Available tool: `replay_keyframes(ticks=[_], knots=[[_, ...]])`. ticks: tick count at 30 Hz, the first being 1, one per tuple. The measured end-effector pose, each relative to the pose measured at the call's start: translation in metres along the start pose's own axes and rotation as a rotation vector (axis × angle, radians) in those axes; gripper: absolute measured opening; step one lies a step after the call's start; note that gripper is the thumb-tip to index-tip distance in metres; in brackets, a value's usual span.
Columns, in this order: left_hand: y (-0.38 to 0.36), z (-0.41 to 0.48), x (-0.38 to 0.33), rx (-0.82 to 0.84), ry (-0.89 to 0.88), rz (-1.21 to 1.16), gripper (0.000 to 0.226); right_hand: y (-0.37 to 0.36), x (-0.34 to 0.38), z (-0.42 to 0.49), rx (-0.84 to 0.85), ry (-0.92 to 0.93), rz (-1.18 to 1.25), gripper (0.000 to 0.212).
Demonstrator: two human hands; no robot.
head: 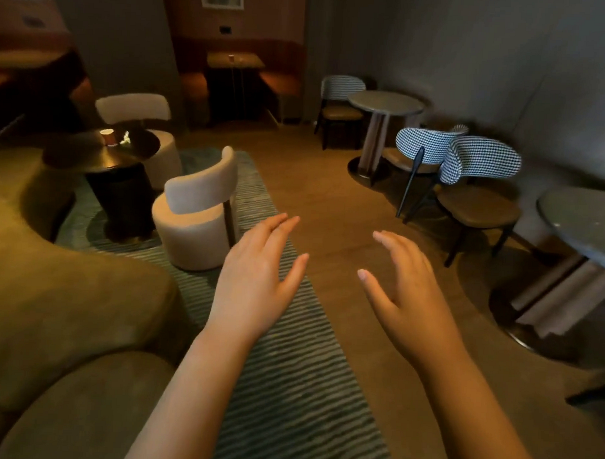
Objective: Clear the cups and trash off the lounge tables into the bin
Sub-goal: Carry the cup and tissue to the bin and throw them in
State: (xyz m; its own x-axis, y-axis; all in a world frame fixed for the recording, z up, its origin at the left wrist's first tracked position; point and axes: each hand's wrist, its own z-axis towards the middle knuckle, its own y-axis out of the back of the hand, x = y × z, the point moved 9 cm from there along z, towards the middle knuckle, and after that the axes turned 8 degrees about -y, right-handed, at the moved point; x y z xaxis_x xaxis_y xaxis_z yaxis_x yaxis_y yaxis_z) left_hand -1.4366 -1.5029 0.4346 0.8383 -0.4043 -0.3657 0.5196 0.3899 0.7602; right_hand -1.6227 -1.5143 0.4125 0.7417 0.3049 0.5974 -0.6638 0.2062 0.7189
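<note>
Clearly you had barely begun: your left hand (254, 279) and right hand (407, 291) hung spread and empty mid-frame, while a cup (108, 137) and wrapper (125, 139) sat on the counter (74, 152) at left; no bin showed.

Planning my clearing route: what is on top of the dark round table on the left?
A paper cup and crumpled white trash sit on the dark round table. The cup's inside isn't visible.
</note>
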Motion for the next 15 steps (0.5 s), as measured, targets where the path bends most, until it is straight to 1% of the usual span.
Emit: replay_keyframes(ticks=[3, 6, 11, 15], knots=[[-0.051, 0.069, 0.019, 0.063, -0.036, 0.036, 0.052, -0.007, -0.06, 0.067, -0.047, -0.085, -0.056, 0.048], [-0.099, 0.137, 0.051, 0.106, -0.03, 0.086, 0.046, -0.023, -0.114, 0.147, -0.042, -0.134, -0.075, 0.048], [-0.148, 0.26, 0.101, 0.015, 0.065, 0.094, 0.041, -0.047, -0.166, 0.308, 0.044, -0.049, -0.06, 0.05], [-0.177, 0.35, 0.154, 0.035, 0.132, 0.161, 0.047, -0.072, -0.178, 0.438, 0.093, 0.014, -0.041, 0.05]])
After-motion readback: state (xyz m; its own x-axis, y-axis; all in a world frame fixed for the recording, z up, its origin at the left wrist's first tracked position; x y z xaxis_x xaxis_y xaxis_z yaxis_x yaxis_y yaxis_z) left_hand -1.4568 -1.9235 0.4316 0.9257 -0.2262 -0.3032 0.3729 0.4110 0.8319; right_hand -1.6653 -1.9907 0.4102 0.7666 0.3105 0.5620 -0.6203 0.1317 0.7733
